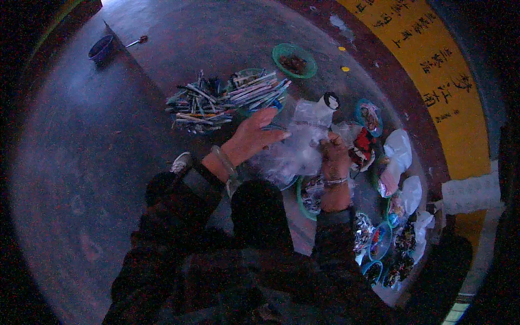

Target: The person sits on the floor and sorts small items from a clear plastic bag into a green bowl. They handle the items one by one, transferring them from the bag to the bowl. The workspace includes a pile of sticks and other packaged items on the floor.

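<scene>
Grey floor (pixel 76 179) leftward, right hand (pixel 335 157) holding plastic (pixel 298 151)

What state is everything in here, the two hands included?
Left hand: open, thumb and fingers apart.
Right hand: fingers curled at the clear plastic; grip unclear.
Clear plastic: crumpled.
Thin sticks: loosely heaped.
Green basin beyond the plastic: upright, holding something brown.
Dark bucket: contents too dark to tell.

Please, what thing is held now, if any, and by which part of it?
The right hand appears to grip the clear plastic bag at its right edge. The left hand is open at the bag's left side, with no grip visible.
</scene>
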Tool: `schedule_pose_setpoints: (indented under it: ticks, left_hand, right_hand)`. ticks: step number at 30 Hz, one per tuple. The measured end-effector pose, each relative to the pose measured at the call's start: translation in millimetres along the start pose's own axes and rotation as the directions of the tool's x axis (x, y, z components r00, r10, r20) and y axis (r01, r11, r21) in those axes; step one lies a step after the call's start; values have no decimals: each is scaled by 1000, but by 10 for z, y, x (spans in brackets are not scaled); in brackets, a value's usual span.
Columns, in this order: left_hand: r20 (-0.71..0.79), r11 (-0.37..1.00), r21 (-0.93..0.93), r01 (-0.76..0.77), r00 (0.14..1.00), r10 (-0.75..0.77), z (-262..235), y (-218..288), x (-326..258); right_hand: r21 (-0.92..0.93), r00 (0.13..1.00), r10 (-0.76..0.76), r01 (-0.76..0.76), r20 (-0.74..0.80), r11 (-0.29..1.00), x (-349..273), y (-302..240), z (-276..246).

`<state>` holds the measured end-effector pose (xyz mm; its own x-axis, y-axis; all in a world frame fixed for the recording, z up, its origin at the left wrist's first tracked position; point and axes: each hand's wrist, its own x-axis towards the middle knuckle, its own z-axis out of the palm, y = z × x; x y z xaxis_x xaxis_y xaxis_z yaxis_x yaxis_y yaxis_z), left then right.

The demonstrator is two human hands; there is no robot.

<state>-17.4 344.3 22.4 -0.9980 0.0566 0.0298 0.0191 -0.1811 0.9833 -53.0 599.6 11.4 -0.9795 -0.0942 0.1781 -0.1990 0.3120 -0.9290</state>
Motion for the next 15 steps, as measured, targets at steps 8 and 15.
schedule_pose_setpoints:
  ticks: [8,15]
  left_hand:
    - [286,976,-17,216,937,-202,-202,184,-61]
    - [214,982,-54,182,963,-166,-156,290,-153]
  right_hand:
    - [471,980,190,-192,53,861,-202,-477,476]
    - [693,955,265,-282,135,663,-144,-450,511]
